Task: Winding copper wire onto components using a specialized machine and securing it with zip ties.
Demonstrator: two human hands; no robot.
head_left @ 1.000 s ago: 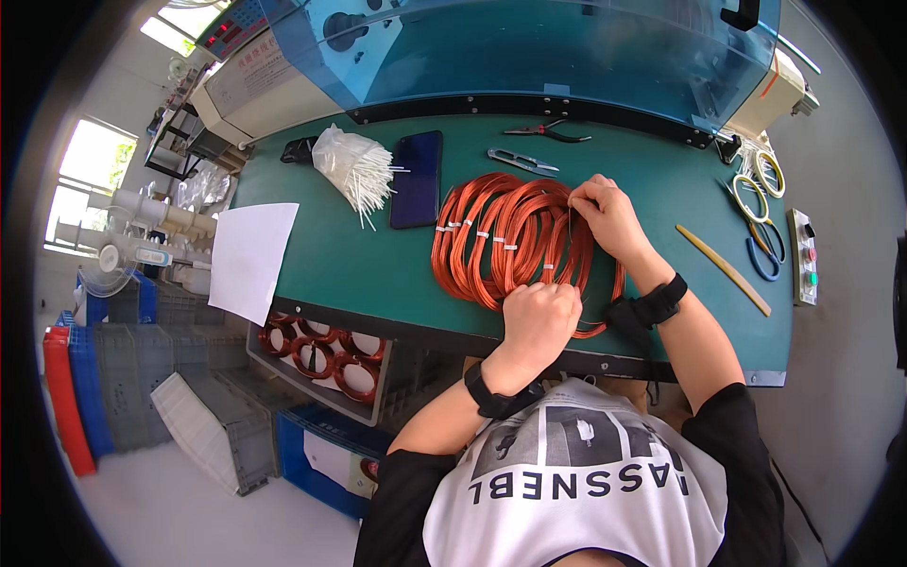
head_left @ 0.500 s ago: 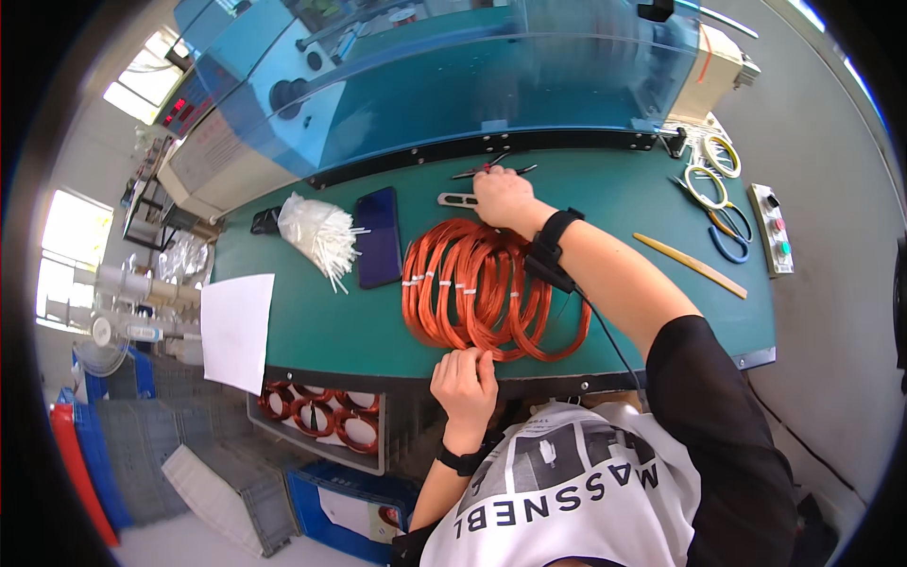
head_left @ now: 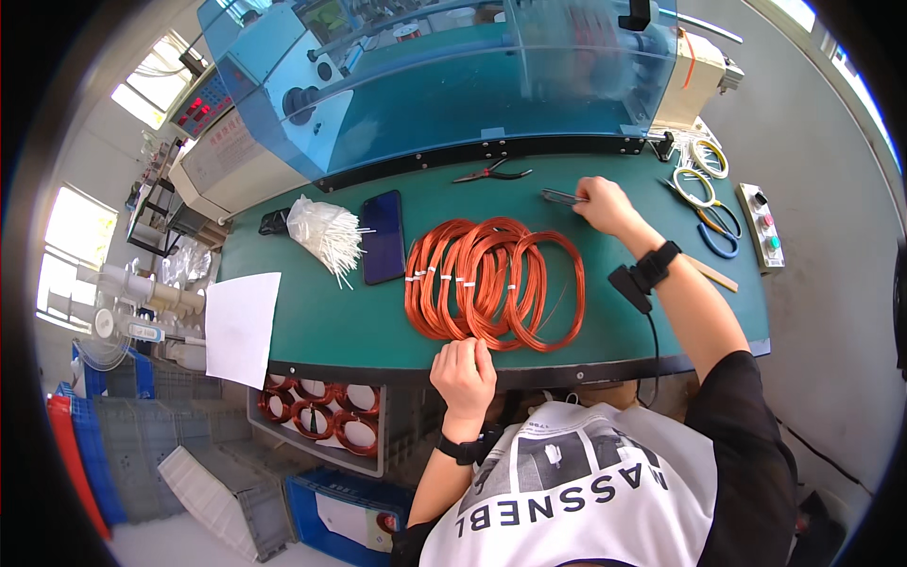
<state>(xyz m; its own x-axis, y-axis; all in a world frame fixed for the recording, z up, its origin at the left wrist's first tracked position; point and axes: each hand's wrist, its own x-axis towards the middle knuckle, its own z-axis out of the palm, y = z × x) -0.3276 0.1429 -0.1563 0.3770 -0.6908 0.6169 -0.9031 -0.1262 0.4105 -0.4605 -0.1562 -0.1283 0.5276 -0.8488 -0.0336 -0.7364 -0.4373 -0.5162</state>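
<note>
Bundled rings of copper wire (head_left: 470,283), tied with white ties, lie overlapping in a row on the green work table (head_left: 331,326). My left hand (head_left: 463,376) is curled closed at the table's front edge, just below the rings; its fingertips are hidden, so I cannot make out anything in it. Beyond the rings, to the right, my right hand (head_left: 605,206) grips a small grey metal tool (head_left: 561,197) whose exact kind is unclear. Pliers (head_left: 493,173) with dark handles lie near the machine. A phone (head_left: 383,236) is left of the rings.
A machine with a clear blue guard (head_left: 416,104) spans the back. White ties in a bag (head_left: 324,231) and a paper sheet (head_left: 243,326) lie left. Scissors (head_left: 723,222), tape rolls (head_left: 696,186), a yellow strip (head_left: 713,275) and a button box (head_left: 761,227) are right. A crate (head_left: 383,444) holds more rings.
My right hand has moved right, away from the pliers, carrying the grey tool that lay behind the rings. The rightmost ring now shows fully. My left hand stays at the table edge.
</note>
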